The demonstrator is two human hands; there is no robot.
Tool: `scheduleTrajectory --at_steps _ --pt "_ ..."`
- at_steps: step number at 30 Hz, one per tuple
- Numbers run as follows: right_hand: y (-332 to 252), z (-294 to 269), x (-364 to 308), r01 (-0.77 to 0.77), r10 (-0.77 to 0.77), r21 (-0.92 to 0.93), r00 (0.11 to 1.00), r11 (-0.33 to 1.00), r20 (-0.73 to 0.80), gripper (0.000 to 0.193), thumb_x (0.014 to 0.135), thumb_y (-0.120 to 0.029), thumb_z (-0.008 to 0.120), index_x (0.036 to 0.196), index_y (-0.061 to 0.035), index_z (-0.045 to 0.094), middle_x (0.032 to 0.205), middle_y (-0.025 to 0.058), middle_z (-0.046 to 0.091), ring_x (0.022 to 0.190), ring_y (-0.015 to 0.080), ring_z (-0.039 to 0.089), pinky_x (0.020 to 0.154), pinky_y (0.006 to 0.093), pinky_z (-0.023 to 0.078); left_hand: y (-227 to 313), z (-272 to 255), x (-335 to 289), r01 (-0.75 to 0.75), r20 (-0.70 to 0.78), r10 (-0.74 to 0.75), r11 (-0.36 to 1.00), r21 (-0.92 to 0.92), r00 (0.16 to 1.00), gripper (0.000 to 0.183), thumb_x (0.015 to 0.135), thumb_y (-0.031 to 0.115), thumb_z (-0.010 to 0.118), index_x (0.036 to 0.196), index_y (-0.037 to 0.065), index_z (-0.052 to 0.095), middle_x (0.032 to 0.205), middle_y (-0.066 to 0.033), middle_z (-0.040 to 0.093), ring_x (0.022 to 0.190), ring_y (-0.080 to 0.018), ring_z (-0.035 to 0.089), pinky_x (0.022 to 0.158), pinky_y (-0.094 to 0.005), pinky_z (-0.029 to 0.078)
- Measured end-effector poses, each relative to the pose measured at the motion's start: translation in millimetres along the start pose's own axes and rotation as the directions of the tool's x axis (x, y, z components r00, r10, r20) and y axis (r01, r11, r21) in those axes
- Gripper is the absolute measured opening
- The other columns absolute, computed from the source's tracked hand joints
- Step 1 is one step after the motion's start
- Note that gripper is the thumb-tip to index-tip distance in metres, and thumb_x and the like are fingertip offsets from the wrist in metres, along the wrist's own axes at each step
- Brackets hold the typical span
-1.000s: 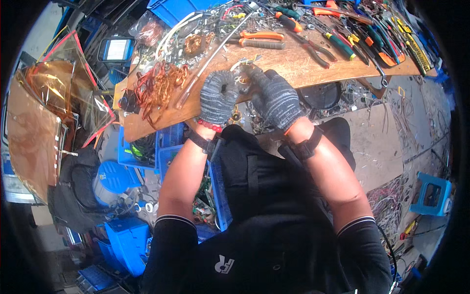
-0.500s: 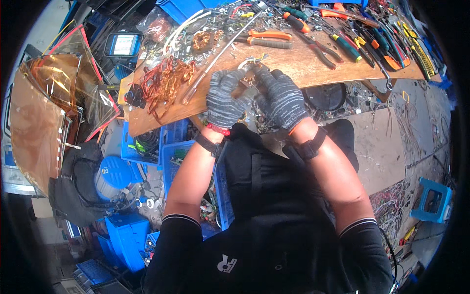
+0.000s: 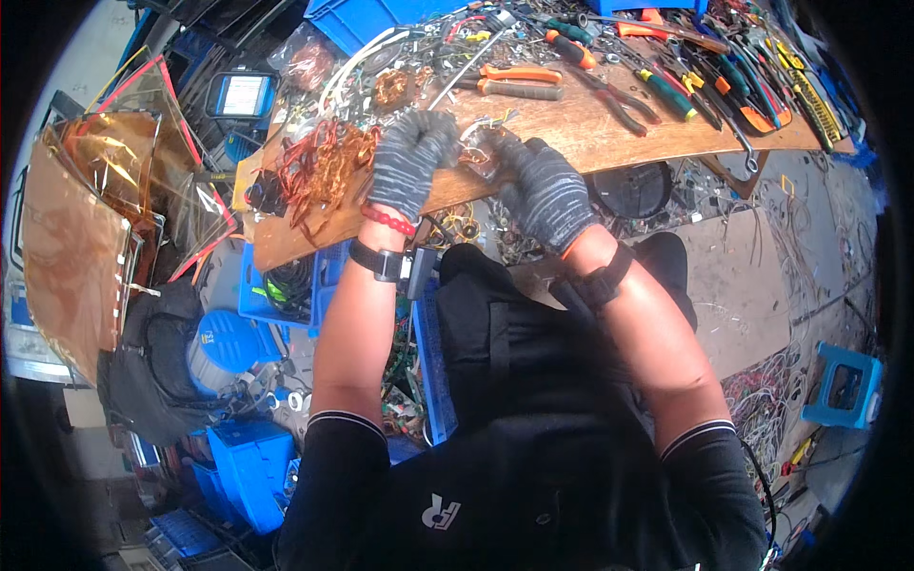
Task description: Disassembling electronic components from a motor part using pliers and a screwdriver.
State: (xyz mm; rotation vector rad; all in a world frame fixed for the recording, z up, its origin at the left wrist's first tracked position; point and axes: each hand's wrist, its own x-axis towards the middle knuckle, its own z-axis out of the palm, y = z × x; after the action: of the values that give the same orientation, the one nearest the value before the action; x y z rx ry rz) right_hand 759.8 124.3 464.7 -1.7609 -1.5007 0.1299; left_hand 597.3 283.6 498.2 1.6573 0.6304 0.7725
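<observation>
Both my hands wear grey striped knit gloves. My right hand (image 3: 547,193) is closed at the table's front edge on a small wired part (image 3: 479,157), with thin coloured wires sticking up from it; its exact kind is unclear. My left hand (image 3: 415,164) is just left of it, fingers curled over the table. It covers the lower part of a long metal rod tool (image 3: 468,70); whether it grips that tool is hidden. Beside this hand lies a heap of copper and red wire (image 3: 328,176).
Pliers with orange-and-grey handles (image 3: 519,83) lie beyond my hands, more pliers (image 3: 619,105) and screwdrivers to the right. Small scraps cover the table's (image 3: 562,122) far side. A blue crate (image 3: 427,366) of scrap stands below, a blue stool (image 3: 843,385) at right.
My left hand has moved left and away from me, parting from my right hand and covering the rod tool's lower part. My right hand stays nearly in place with the wired part.
</observation>
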Motion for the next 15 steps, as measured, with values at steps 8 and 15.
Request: scheduleTrajectory --at_steps 8,15 --pt "-8.8 -4.0 23.4 -0.060 0.057 0.044 0.996 0.997 0.062 0.034 0.093 -0.023 0.072 0.125 -0.0119 0.073 0.100 0.0174 0.074 0.090 0.0354 0.072 0.083 0.0450 0.057 5.0 -0.1 16.3 0.033 0.013 -0.031 0.996 -0.087 0.999 0.019 0.099 0.007 0.069 0.117 0.003 0.071 0.100 -0.0059 0.075 0.080 -0.0148 0.070 0.071 -0.0306 0.061" --pt "16.1 10.1 37.4 -0.081 0.066 0.241 0.995 0.967 0.072 0.026 0.091 -0.027 0.067 0.106 -0.0080 0.076 0.100 0.0216 0.074 0.097 0.0401 0.070 0.086 0.0501 0.054 13.9 22.5 31.3 -0.317 -0.263 0.245 0.907 -0.278 0.933 0.030 0.089 -0.002 0.077 0.115 0.005 0.063 0.103 -0.0024 0.068 0.089 -0.0143 0.068 0.073 -0.0277 0.059"
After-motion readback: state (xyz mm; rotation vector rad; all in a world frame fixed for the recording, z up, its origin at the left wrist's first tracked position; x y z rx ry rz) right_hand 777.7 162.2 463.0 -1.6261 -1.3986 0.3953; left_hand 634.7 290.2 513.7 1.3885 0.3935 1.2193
